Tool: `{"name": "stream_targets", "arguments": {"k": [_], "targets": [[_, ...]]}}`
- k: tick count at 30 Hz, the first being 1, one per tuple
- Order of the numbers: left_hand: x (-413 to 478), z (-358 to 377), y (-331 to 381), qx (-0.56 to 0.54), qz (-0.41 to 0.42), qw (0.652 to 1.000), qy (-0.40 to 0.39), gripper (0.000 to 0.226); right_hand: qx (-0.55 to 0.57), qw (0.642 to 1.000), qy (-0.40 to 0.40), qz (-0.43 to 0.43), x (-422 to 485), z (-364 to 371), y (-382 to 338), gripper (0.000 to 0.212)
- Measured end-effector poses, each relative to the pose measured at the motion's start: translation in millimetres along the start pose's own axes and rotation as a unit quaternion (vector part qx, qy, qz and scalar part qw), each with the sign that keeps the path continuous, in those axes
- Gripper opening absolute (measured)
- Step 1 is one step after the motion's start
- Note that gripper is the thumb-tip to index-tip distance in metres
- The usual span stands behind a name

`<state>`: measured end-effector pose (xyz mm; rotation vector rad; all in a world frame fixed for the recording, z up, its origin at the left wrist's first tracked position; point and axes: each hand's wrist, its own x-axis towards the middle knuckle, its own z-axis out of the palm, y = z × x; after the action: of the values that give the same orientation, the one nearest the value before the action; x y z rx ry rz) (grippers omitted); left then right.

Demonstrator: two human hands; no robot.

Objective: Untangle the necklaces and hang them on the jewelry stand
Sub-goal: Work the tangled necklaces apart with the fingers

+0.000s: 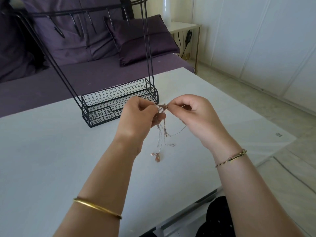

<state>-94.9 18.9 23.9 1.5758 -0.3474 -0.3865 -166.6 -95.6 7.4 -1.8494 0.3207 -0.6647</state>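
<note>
Necklaces hung as one tangled bunch, long axis vertical, their knot pinched between left hand and right hand, both curled tight on the chains above the table; jewelry stand stood just beyond, nearer the left hand

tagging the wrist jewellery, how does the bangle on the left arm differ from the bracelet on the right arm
The gold bangle is thick, smooth and plain; the bracelet is a thin twisted strand. The bangle sits well up the left forearm; the bracelet hugs the right wrist. Both are gold-toned.
</note>
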Motion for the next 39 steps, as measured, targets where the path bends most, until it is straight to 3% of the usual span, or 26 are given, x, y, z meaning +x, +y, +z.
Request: {"name": "stream_targets", "arguments": {"k": [7, 11, 16, 24, 32, 39], "targets": [[-3.0, 0.1, 3.3, 0.007, 0.026, 0.999, -0.034, 0.028, 0.028, 0.999, -0.005, 0.029, 1.6, -1.7, 1.9, 0.017], [-4.3, -1.1, 0.5, 0.112, 0.091, 0.988, -0.055, 0.018, 0.058, 0.997, -0.005, 0.043, 1.3, -2.0, 2.2, 0.019], [-3.6, -2.7, -0.2, 0.140, 0.119, 0.983, -0.019, 0.016, 0.093, 0.994, -0.025, 0.058, 1.0, -2.6, 3.5, 0.016], [-0.4, -2.6, -1.3, 0.112, 0.093, 0.989, -0.006, 0.018, 0.102, 0.992, -0.006, 0.072, 1.3, -4.1, 2.5, 0.021], [0.5, -4.9, -3.7, 0.152, 0.051, 0.987, -0.021, 0.021, 0.148, 0.985, 0.027, 0.081, 1.4, -2.7, 1.5, 0.021], [0.2, -5.5, -2.6, 0.131, 0.007, 0.991, -0.019, 0.011, 0.123, 0.989, 0.054, 0.055, 0.6, -0.7, 1.6, 0.016]]}}
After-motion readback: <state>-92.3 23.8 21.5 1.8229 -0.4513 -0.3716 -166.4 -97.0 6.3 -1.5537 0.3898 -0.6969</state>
